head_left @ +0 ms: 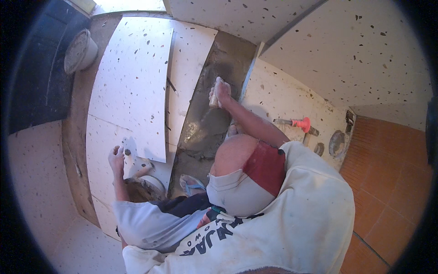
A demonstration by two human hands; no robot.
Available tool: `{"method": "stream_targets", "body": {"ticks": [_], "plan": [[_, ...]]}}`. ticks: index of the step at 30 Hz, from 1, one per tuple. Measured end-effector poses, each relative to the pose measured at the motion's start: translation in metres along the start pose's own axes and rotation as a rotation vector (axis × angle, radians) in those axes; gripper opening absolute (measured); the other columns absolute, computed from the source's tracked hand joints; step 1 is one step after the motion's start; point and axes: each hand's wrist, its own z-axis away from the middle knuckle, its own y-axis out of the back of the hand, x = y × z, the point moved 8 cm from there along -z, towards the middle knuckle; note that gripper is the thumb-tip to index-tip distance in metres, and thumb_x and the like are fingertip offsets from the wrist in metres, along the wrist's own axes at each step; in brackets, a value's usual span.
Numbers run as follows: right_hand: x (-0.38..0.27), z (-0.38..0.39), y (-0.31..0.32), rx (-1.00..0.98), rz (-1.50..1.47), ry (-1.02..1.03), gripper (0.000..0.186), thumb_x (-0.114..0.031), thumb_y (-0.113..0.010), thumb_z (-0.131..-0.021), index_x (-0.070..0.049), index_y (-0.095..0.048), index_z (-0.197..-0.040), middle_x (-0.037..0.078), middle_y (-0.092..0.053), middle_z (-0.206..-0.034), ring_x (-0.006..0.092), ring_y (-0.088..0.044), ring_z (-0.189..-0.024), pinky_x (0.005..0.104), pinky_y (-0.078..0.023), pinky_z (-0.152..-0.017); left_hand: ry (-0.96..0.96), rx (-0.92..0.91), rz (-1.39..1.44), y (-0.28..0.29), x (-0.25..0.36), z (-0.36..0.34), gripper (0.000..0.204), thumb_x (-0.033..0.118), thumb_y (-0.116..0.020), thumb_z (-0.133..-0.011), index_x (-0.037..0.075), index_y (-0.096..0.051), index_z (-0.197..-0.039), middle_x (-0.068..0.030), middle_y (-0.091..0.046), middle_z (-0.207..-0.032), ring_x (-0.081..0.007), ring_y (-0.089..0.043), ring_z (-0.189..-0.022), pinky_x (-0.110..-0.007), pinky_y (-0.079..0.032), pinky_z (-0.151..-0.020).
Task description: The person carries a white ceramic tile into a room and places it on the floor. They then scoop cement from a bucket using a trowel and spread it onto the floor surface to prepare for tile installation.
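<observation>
My right hand [221,90] is closed around the pale wooden handle [213,102] of what looks like a trowel, low over a strip of wet grey mortar [207,123]. Its blade blends into the mortar and is hard to make out. My left hand [117,160] is held up on the other side, fingers apart, with nothing visible in it. Close beside it stands a bucket [156,184] with mortar inside. A large white speckled tile [132,77] lies on top of other speckled tiles [191,59], left of the mortar strip.
Dark thin pieces [171,85] stick out along the raised tile's edge. Another mortar bucket [87,51] stands far left by a dark blue panel [39,73]. On the right, a pink-red tool [301,124] lies on speckled flooring [273,86], near orange floor tiles [388,182].
</observation>
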Motion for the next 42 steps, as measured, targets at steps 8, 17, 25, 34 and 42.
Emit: {"method": "stream_targets", "body": {"ticks": [8, 17, 25, 34, 42], "plan": [[-0.021, 0.003, 0.005, -0.098, 0.385, 0.063, 0.034, -0.046, -0.048, -0.094, -0.012, -0.048, -0.096, 0.006, -0.053, -0.068, 0.0210, -0.055, -0.050, 0.0400, -0.049, -0.043, -0.048, -0.022, 0.031, -0.008, 0.008, -0.013, 0.033, 0.018, -0.066, -0.088, -0.004, -0.060, -0.111, -0.0059, -0.063, -0.087, -0.0077, -0.054, -0.063, -0.021, -0.045, -0.053], [-0.086, 0.013, -0.002, -0.365, 1.383, 0.613, 0.036, -0.036, -0.047, -0.094, -0.004, -0.055, -0.080, 0.009, -0.056, -0.063, 0.0244, -0.059, -0.052, 0.0379, -0.052, -0.051, -0.083, -0.001, 0.014, -0.010, 0.025, -0.019, 0.039, 0.019, -0.066, -0.088, -0.006, -0.059, -0.117, -0.0104, -0.065, -0.092, -0.0123, -0.058, -0.070, -0.026, -0.048, -0.061], [-0.065, 0.016, 0.049, -0.069, 0.634, 0.156, 0.038, -0.045, -0.045, -0.096, -0.010, -0.053, -0.087, 0.005, -0.053, -0.063, 0.0214, -0.057, -0.048, 0.0395, -0.049, -0.042, -0.012, 0.005, 0.019, -0.003, 0.016, -0.008, 0.040, 0.020, -0.066, -0.087, -0.006, -0.060, -0.116, -0.0109, -0.066, -0.093, -0.0124, -0.058, -0.070, -0.025, -0.048, -0.060], [-0.004, 0.030, 0.044, -0.080, 0.817, 0.118, 0.036, -0.043, -0.047, -0.095, -0.008, -0.052, -0.086, 0.006, -0.053, -0.063, 0.0200, -0.056, -0.049, 0.0380, -0.050, -0.045, -0.047, 0.021, 0.008, -0.004, 0.027, -0.005, 0.032, 0.020, -0.067, -0.088, -0.004, -0.062, -0.109, -0.0061, -0.062, -0.083, -0.0083, -0.055, -0.063, -0.022, -0.046, -0.054], [-0.112, 0.000, 0.014, -0.012, 1.007, 0.269, 0.035, -0.024, -0.039, -0.093, 0.001, -0.063, -0.086, 0.020, -0.068, -0.088, 0.0327, -0.068, -0.085, 0.0462, -0.052, -0.078, -0.022, -0.005, 0.048, -0.007, 0.016, -0.003, 0.038, 0.020, -0.065, -0.089, -0.008, -0.058, -0.115, -0.0085, -0.063, -0.089, -0.0093, -0.055, -0.067, -0.023, -0.046, -0.056]]}}
